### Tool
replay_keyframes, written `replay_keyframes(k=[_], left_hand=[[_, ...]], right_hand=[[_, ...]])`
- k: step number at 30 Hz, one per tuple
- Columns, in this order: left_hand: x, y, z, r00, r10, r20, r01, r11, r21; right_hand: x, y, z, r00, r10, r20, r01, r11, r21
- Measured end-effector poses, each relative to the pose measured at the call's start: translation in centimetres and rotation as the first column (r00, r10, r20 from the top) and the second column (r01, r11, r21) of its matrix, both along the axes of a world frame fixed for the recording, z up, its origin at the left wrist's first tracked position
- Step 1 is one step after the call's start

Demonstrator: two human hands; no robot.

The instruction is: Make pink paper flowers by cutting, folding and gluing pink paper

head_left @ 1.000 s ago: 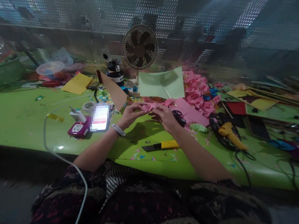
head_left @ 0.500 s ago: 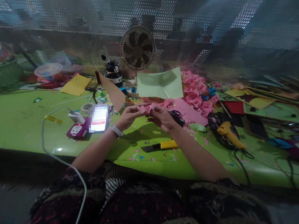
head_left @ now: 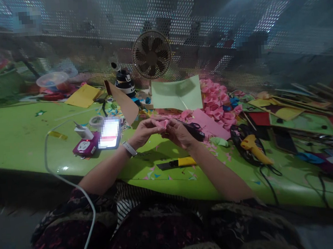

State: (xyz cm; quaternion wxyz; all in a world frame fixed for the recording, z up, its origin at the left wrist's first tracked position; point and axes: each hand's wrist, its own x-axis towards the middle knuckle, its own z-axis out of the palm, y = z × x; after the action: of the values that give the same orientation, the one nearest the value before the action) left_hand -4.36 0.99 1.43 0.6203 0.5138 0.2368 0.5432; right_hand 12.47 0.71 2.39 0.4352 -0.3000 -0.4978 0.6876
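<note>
A small folded piece of pink paper (head_left: 163, 124) is pinched between the fingertips of both hands above the table. My left hand (head_left: 145, 131), with a white band on its wrist, grips it from the left. My right hand (head_left: 180, 133) closes on its right side, and its fingers partly cover it. Under my right forearm lies a yellow-handled utility knife (head_left: 182, 162), its dark blade pointing left. Behind my right hand are a black tool (head_left: 196, 132), a flat pink paper sheet (head_left: 210, 124) and a heap of pink paper flowers (head_left: 216, 100).
On the left stand a lit phone (head_left: 109, 133) and a purple power strip (head_left: 84, 147) with a white cable. A fan (head_left: 151, 54) and a pale green sheet (head_left: 177, 93) are behind. To the right lies a yellow glue gun (head_left: 254, 148). Paper scraps litter the table.
The pink paper has turned between my fingers and looks more compact, with a pointed fold showing. Both hands stay in nearly the same place. The view has shifted slightly.
</note>
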Motion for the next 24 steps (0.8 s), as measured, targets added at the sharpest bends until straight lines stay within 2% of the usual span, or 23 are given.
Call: replay_keyframes(k=[5,10,13,17,19,21,24], left_hand=[[0.5,-0.4,0.2,0.998,0.032,0.046,-0.032,0.999,-0.002],[0.5,-0.4,0.0,0.999,0.034,0.025,-0.034,0.999,0.014],[0.3,-0.1,-0.1,1.000,0.023,0.006,-0.024,0.998,0.060],[0.2,0.3,-0.6,0.993,0.107,0.042,-0.110,0.991,0.082],[0.2,0.6,-0.8,0.986,0.162,0.042,-0.165,0.980,0.107],[0.2,0.7,-0.9,0.975,0.223,-0.009,-0.218,0.963,0.158],[0.1,0.9,-0.9,0.943,0.306,-0.128,-0.264,0.927,0.266]], right_hand=[[-0.5,0.1,-0.4,0.999,-0.051,-0.017,0.050,0.998,-0.029],[0.0,0.1,-0.5,0.998,0.045,0.042,-0.037,0.984,-0.175],[0.4,-0.1,-0.6,0.995,0.097,0.024,-0.089,0.969,-0.232],[0.4,0.1,-0.6,0.995,0.102,0.019,-0.095,0.965,-0.244],[0.4,0.4,-0.7,0.995,0.031,0.094,-0.015,0.987,-0.162],[0.3,0.7,-0.7,0.979,-0.099,0.177,0.100,0.995,0.002],[0.5,0.9,-0.8,0.934,-0.271,0.233,0.204,0.940,0.275]])
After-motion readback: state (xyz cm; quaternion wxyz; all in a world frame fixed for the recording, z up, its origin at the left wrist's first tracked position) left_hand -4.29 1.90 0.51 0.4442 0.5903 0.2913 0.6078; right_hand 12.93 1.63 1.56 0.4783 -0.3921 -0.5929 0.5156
